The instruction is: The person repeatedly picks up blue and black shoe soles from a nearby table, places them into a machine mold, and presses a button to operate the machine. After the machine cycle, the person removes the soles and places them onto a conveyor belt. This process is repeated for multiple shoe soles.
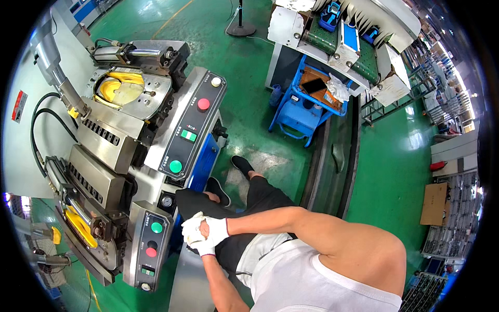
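Observation:
My right hand and my left hand are pressed together above my lap, both in white knitted gloves. Their fingers are closed and overlap, so some are hidden. Bare skin shows in a small patch between the white fabric. No object is visible in either hand. Just left of them stands a two-station machine. Its lower control panel, with green and red buttons, is nearest my hands. The upper control panel slants away beyond my knees. Yellow pads sit in the upper mould and the lower mould.
Ahead to the right, a blue cart carries a phone and a crumpled white cloth. Beyond it, a green conveyor bears blue shoes. A cardboard box stands by wire racks at the right. A black stand base is farther off.

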{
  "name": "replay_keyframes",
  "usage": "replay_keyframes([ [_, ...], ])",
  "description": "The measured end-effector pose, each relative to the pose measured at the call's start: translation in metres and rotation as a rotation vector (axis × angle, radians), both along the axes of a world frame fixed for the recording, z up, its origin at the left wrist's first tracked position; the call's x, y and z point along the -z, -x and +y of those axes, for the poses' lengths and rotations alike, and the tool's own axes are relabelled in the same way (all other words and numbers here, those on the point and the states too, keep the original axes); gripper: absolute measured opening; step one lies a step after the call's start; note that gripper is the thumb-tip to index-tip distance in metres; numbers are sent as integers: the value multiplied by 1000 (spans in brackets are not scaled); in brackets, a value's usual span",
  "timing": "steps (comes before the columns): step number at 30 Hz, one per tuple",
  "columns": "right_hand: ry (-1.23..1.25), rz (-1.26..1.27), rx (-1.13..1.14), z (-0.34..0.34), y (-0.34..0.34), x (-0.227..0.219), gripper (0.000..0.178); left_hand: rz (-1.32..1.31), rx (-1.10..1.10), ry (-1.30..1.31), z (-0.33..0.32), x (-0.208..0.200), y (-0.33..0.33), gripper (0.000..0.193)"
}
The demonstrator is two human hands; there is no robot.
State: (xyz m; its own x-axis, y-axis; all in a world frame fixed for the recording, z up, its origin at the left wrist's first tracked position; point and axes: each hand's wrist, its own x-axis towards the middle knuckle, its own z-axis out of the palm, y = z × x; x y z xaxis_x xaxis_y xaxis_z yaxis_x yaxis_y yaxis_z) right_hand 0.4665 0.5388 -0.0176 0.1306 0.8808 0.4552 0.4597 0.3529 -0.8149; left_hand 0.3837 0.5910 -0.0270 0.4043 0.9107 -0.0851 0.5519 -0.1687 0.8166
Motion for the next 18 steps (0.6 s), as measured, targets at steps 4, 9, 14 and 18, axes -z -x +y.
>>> replay_keyframes([
  [4,24,168,-105,-18,-29,-67,27,-408,-38,392,-2,26,36,39],
  [9,179,130,494,-110,-132,-93,29,-145,30,581,-10,-68,-2,29],
  [14,529,219,1452,-233,-324,-7,51,-156,-48,589,-12,-65,-12,28],
  [18,1063,264,1767,-330,-492,45,87,-4,-106,542,-20,-77,-26,32],
])
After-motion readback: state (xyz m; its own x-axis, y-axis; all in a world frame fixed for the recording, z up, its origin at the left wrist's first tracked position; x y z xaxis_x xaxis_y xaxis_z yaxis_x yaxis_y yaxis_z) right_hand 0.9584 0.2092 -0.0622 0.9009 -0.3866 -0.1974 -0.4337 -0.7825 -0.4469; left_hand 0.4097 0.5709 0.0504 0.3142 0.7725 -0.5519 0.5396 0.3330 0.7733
